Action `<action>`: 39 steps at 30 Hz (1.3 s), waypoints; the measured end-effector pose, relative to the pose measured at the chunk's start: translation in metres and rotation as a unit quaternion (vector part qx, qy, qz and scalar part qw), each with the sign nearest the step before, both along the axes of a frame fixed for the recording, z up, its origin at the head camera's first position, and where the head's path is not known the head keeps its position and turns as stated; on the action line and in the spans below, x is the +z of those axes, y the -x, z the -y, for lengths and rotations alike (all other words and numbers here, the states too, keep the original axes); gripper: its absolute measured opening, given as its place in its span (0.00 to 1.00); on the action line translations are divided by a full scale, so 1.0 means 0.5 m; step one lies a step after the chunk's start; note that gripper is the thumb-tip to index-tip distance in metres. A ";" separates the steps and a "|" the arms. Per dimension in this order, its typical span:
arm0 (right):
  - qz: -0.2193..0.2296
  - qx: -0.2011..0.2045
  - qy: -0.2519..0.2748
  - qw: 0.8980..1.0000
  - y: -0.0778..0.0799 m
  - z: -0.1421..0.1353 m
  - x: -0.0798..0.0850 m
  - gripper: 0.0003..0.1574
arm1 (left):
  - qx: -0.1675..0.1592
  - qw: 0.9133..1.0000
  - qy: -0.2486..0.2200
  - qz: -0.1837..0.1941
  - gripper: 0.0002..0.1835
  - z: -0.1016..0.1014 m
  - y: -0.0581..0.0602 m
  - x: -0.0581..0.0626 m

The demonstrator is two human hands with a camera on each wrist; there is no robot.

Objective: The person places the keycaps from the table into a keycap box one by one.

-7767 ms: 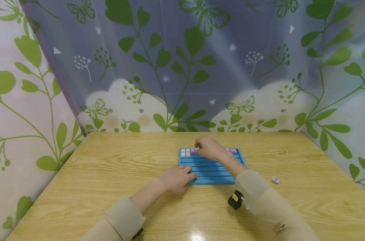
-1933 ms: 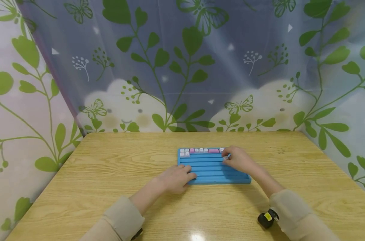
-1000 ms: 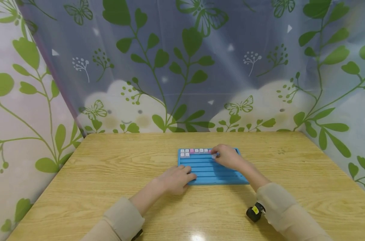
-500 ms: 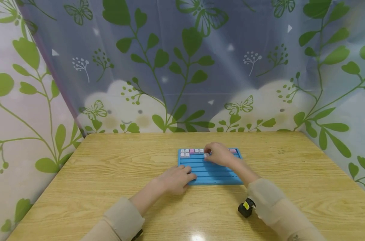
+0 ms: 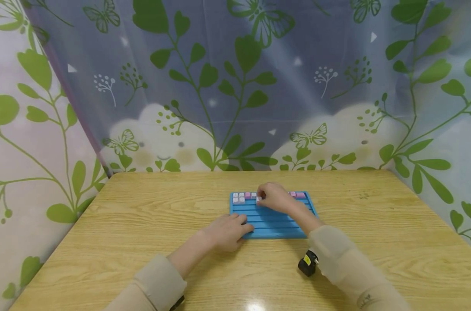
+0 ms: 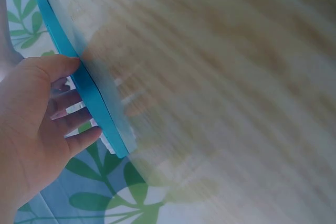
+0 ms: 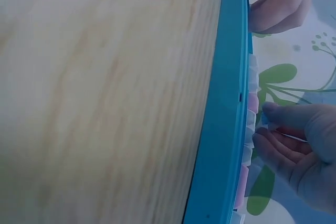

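A blue ridged tray lies on the table, with white and pink keycaps along its far rows. My right hand is over those far rows and pinches a white keycap between thumb and fingers. In the right wrist view, the fingers of the right hand hide most of that keycap. My left hand rests at the tray's near left corner. The left wrist view has the left hand touching the tray's edge, its fingers fairly straight and spread.
The wooden table extends around the tray on all sides. Behind it hangs a leaf-patterned curtain. A black wrist camera is attached at the right sleeve.
My right hand has moved left along the tray's far rows with the white keycap. The loose keycap seen earliest on the right of the table is gone from there. The left hand has stayed put.
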State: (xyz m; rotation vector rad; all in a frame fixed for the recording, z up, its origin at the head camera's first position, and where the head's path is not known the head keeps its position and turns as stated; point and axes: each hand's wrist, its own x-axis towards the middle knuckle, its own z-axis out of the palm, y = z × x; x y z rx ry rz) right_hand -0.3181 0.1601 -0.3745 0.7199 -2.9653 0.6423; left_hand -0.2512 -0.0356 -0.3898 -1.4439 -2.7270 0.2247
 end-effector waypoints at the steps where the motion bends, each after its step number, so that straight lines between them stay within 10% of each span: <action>1: 0.000 0.000 -0.003 1.000 0.002 0.002 -0.001 0.08 | 0.000 1.000 0.000 0.000 0.17 0.000 0.000 0.000; 39: -0.006 0.008 -0.054 0.998 0.027 0.053 -0.015 0.05 | -0.002 1.000 0.005 -0.008 0.17 0.002 0.000 0.001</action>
